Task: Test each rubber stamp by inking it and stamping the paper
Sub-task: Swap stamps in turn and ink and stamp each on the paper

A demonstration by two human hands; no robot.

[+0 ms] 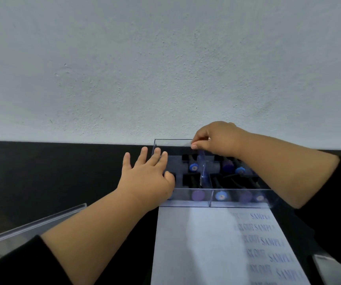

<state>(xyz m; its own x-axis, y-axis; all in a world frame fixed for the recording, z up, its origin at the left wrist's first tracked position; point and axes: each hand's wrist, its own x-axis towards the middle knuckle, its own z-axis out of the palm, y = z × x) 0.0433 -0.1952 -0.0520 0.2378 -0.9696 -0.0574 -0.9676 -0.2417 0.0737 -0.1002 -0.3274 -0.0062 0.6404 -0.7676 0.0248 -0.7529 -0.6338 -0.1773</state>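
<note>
Stamps (193, 167) sit in a clear divided box (235, 197), below both hands. Left hand (148, 175) rests open-fingered on its left wall. Right hand (216, 140) pinches the far rim.

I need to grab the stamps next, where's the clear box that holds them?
In the head view, the clear stamp box sits right of centre against the wall, just beyond the stamped paper, with both hands at it.
</note>
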